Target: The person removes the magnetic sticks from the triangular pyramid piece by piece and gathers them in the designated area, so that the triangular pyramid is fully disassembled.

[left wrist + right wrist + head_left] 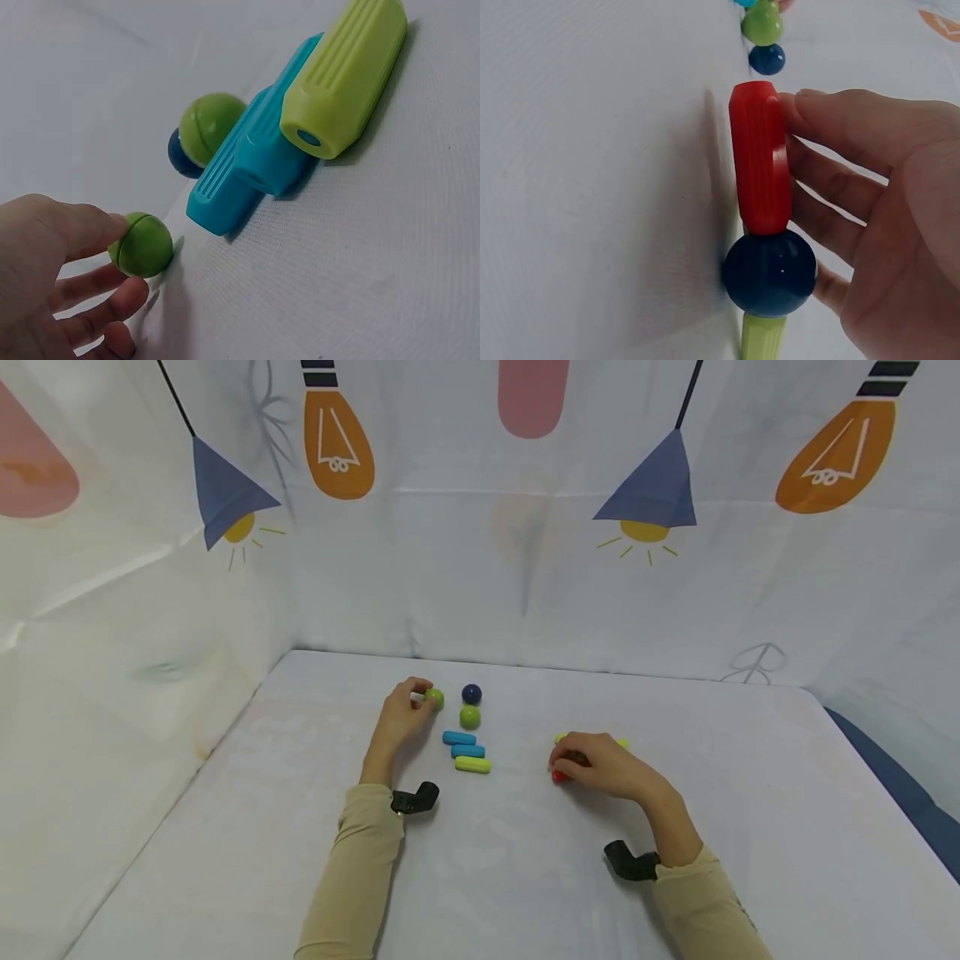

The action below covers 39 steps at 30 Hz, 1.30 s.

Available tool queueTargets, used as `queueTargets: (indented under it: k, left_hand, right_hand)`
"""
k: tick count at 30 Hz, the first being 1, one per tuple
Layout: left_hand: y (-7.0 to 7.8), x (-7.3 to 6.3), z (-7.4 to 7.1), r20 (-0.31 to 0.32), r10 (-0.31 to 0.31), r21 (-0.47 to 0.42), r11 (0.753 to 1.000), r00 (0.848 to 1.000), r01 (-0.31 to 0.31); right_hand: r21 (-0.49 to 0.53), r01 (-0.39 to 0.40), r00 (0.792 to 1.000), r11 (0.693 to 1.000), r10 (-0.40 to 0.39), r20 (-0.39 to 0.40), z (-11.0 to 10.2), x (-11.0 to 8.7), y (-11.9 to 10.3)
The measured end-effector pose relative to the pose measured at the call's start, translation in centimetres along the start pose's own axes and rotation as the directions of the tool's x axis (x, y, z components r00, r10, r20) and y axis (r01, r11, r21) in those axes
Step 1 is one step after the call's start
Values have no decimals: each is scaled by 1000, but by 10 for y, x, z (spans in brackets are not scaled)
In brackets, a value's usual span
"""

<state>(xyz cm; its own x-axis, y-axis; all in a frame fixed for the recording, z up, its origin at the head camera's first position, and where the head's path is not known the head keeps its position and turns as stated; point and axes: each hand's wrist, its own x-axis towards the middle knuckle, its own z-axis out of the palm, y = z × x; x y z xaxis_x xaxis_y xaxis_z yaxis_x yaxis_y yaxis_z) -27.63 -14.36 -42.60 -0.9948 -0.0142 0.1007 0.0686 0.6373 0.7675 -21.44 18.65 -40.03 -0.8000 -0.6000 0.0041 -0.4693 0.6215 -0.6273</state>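
Note:
My left hand (pixel 402 717) pinches a green ball (pixel 146 246) at the far left of the group. Right of it are a dark blue ball (pixel 471 694) and another green ball (pixel 470 717). Nearer me lie two blue rods (pixel 459 738) and a yellow-green rod (pixel 472 765), side by side. My right hand (pixel 611 767) holds a red rod (pixel 760 157) with its fingertips, low over the table. In the right wrist view the red rod's end meets a dark blue ball (pixel 771 273), with a yellow-green rod (pixel 763 337) beyond it. My right hand partly hides these pieces in the head view.
The pieces lie on a white-covered table (pixel 510 877). A white curtain (pixel 465 585) printed with lamps and bulbs hangs behind it and along the left side. A black wrist camera (pixel 416 799) sits on my left wrist, another (pixel 630 862) on my right.

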Motion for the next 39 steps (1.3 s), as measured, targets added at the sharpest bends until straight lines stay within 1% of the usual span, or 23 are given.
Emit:
queueTargets:
  k: [3, 6, 8, 9, 10, 11, 13, 14, 16, 17, 18, 20, 21, 22, 23, 25, 26, 27, 28, 32, 34, 36, 39]
  left_hand:
    - [1, 0, 0, -51, 9, 13, 1000, 999, -9]
    - [8, 0, 0, -149, 47, 15, 999, 988, -46]
    - [18, 0, 2, -203, 109, 15, 994, 973, -108]
    - [24, 0, 3, -216, 149, 17, 989, 965, -149]
    - [31, -1, 5, -220, 198, 25, 980, 955, -198]
    - [39, -2, 8, -204, 249, 31, 968, 947, -248]
    - [55, -7, 16, -132, 360, 45, 933, 923, -358]
    - [63, -10, 21, -77, 403, 52, 915, 912, -400]
    - [78, -17, 32, 59, 473, 70, 876, 879, -477]
    - [84, -21, 39, 136, 491, 74, 861, 860, -503]
    - [89, -24, 45, 207, 499, 79, 849, 842, -523]
    - [96, -31, 57, 340, 490, 110, 827, 803, -551]
    - [98, -33, 63, 394, 481, 124, 816, 783, -564]
    - [98, -35, 68, 441, 465, 146, 807, 767, -573]
    - [99, -37, 72, 479, 451, 164, 797, 753, -581]
    - [99, -40, 79, 530, 419, 201, 782, 737, -590]
    - [99, -42, 81, 543, 406, 218, 777, 735, -591]
    - [98, -43, 83, 550, 394, 235, 774, 737, -589]
    - [99, -44, 84, 551, 382, 254, 770, 742, -585]
    - [100, -45, 87, 528, 352, 312, 767, 773, -561]
    - [100, -45, 88, 524, 335, 326, 771, 783, -548]
    - [100, -46, 87, 530, 320, 329, 776, 785, -538]
    - [99, -45, 85, 537, 310, 338, 773, 784, -537]
  right_hand:
    - [30, -7, 1000, 1000, 8, -6, -1, 0, -1]
    - [12, -19, 999, 1000, 19, -30, -4, -1, -3]
    - [-12, -38, 999, 999, 38, -39, -6, -3, -5]
    - [-18, -53, 998, 998, 52, -33, -8, -3, -6]
    - [-15, -69, 998, 998, 68, -18, -9, -4, -7]
    - [-7, -90, 996, 996, 90, 10, -11, -5, -7]
    - [6, -142, 987, 990, 141, 83, -13, -6, -8]
    - [20, -164, 979, 986, 160, 125, -13, -7, -8]
    - [39, -194, 963, 980, 183, 196, -13, -8, -8]
    - [44, -199, 956, 979, 185, 227, -12, -8, -8]
    - [48, -196, 953, 979, 178, 243, -12, -8, -8]
    - [64, -177, 953, 982, 154, 261, -11, -8, -8]
    - [65, -165, 954, 984, 142, 263, -11, -8, -9]
    - [68, -152, 955, 986, 129, 266, -11, -8, -9]
    - [75, -140, 957, 987, 116, 268, -10, -8, -9]
    - [88, -121, 958, 989, 93, 271, -10, -9, -10]
    - [91, -112, 958, 990, 84, 273, -10, -9, -10]
    - [94, -104, 958, 990, 75, 277, -10, -10, -10]
    - [98, -94, 958, 991, 63, 281, -10, -10, -10]
    - [103, -52, 955, 993, 19, 296, -9, -9, -9]
    - [99, -30, 953, 995, -1, 304, -9, -8, -10]
    - [88, -25, 952, 996, -3, 308, -9, -8, -10]
    - [52, -41, 953, 998, 24, 301, -11, -9, -11]
